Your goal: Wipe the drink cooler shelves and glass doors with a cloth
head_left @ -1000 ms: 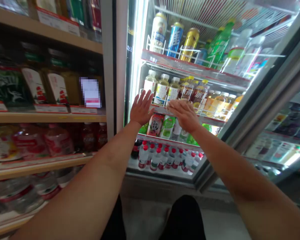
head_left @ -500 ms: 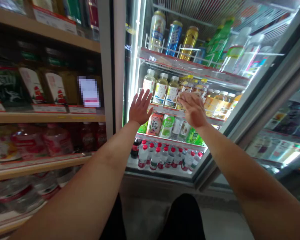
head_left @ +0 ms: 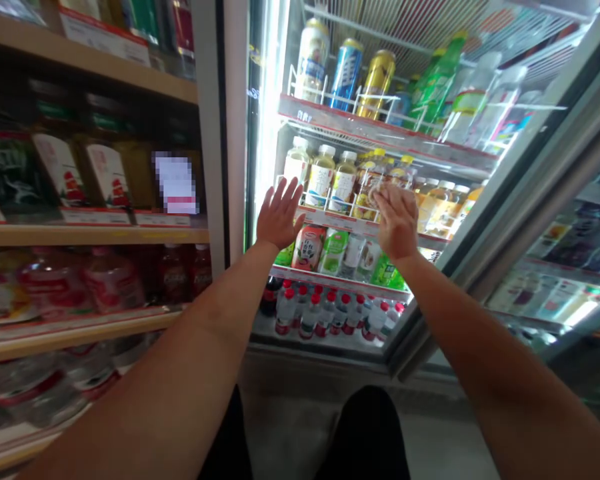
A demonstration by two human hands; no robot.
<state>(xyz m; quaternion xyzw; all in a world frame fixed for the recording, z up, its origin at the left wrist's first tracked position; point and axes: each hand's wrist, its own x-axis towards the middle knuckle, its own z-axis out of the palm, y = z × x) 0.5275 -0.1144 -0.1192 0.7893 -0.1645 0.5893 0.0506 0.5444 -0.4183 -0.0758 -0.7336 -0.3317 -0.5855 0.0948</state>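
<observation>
My left hand (head_left: 280, 215) lies flat with its fingers spread, apparently against the glass door of a lit drinks fridge (head_left: 387, 127). It holds nothing. To its right, my right hand (head_left: 399, 223) has its fingers together and bent at the tips. A pale crumpled wad (head_left: 373, 195) shows at those fingertips, mostly covered; its material is unclear. Behind the hands stand bottles with white caps and pale labels (head_left: 321, 177) and yellow-capped bottles (head_left: 365, 197). Below them is a row of cartons and bottles, including a red carton (head_left: 309, 247).
Wooden shelves (head_left: 95, 235) with bottles and price tags stand close on the left. A metal door frame (head_left: 473, 260) slants along the right, beside another glass front. Red-capped water bottles (head_left: 310, 317) fill the fridge bottom. My dark-clothed knees (head_left: 373, 433) are below.
My right hand has moved a little to the right with the pale wad, and its fingers now point more upward. My left hand stays in place. The view has shifted slightly.
</observation>
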